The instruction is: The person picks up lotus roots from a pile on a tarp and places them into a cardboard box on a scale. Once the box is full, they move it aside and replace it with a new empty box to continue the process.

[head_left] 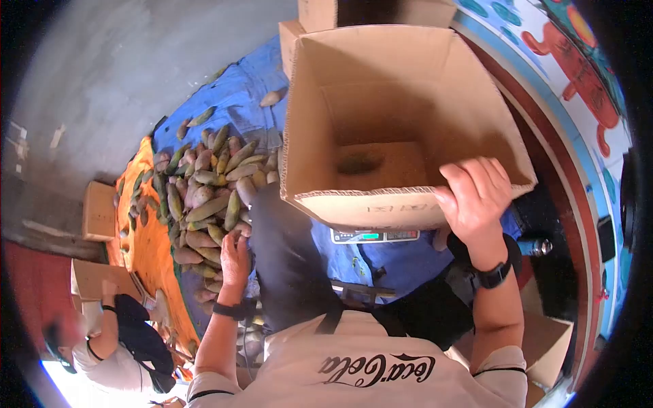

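Note:
A large open cardboard box [367, 207] stands on a digital scale [375, 236] in front of me, and a dark oblong shape lies on its floor. My right hand [474, 197] grips the box's near edge at the right, its fingers over the rim. At the left, my left hand [235, 262] is at the near side of a heap of long green and reddish-brown tubers or fruits [207, 197]. Its fingers point toward the heap; whether they hold one is too small to tell.
The heap lies on a blue tarp [252, 88] and an orange sheet [146, 238]. Another person [112, 347] is at the lower left by a cardboard box [102, 280]. More boxes stand behind the large one. A metallic bottle [535, 247] lies at the right.

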`<move>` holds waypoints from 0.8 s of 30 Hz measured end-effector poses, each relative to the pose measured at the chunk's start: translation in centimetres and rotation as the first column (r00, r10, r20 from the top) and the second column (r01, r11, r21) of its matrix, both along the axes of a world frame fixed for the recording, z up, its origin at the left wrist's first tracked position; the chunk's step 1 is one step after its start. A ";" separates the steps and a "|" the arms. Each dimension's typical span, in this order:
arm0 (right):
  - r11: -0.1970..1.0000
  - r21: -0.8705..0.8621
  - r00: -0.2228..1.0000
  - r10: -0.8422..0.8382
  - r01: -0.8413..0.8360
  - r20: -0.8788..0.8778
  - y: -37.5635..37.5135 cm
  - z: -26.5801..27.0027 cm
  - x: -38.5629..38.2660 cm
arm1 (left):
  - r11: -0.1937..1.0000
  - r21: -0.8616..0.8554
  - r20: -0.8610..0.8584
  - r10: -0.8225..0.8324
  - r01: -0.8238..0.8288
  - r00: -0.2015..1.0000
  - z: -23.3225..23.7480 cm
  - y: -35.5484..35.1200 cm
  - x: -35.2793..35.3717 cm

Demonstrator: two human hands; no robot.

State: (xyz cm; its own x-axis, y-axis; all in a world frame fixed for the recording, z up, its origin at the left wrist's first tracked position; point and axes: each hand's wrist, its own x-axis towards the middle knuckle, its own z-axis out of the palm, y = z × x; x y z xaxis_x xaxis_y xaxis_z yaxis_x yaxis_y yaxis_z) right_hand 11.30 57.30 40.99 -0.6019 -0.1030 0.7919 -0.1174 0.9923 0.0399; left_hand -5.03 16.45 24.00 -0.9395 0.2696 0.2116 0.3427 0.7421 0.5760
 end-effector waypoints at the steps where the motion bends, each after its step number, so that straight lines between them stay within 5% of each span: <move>1: 1.000 0.001 1.000 0.005 -0.005 0.004 0.0 -0.1 0.1 | 1.000 -0.006 -0.003 0.015 -0.015 1.000 -1.4 -1.1 -0.5; 3: 1.000 -0.010 1.000 0.027 -0.027 0.001 0.0 -0.3 0.3 | 0.990 -0.137 0.136 -0.027 0.046 0.990 -3.7 -3.0 -1.2; 12: 0.999 -0.004 0.999 -0.032 0.032 0.019 0.2 -1.2 0.7 | 0.986 -0.169 0.444 0.070 0.007 0.893 -12.3 -4.9 -3.4; 15: 0.996 0.001 0.991 -0.088 0.088 0.105 -0.2 -0.9 1.2 | 0.985 -0.152 0.416 -0.005 0.075 0.909 -15.0 -5.1 -4.4; 20: 0.993 -0.013 0.990 -0.117 0.118 0.077 0.0 -1.4 1.4 | 0.968 -0.244 0.543 0.093 0.051 0.835 -18.2 -4.3 -5.4; 24: 0.980 0.029 0.977 -0.198 0.196 0.083 0.0 -1.5 1.8 | 0.888 -0.374 0.541 -0.025 0.268 0.841 -24.2 -5.6 -6.2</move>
State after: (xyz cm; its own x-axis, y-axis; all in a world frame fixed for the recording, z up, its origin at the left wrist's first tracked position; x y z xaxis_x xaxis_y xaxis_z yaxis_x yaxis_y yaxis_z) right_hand 13.06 57.30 39.46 -0.6768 0.0090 0.7361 0.0767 0.9953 0.0584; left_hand -11.21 10.86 -0.24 -0.8172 0.3603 -0.4499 0.2154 0.9148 0.3416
